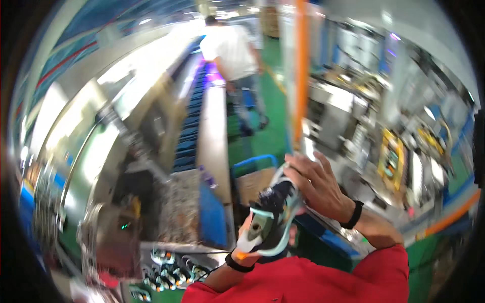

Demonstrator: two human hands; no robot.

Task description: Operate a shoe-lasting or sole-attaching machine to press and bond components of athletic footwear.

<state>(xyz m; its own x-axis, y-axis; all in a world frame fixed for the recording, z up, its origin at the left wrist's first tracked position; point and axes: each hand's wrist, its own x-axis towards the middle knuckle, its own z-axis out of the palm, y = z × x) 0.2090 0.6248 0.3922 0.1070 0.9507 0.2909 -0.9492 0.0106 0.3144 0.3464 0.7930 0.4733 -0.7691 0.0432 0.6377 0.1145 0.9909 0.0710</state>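
A shoe [279, 202] with dark laces and pale mint and white parts is held up in front of my red shirt. A block with a round hole, looking like a shoe last, fills its opening. My left hand [245, 240], with a black wristband, is closed round the lower left end of the shoe, its fingers partly hidden. My right hand [322, 189], also banded, lies over the upper right end. Its fingers bend against the shoe's edge, and the thumb side is raised.
A conveyor with a dark slatted belt [189, 126] runs away ahead. Several shoes [169, 275] stand at lower left beside a machine [112, 242]. A person in a white top [231, 53] stands by the line. An orange post [301, 76] and a cluttered workbench [364, 136] are to the right.
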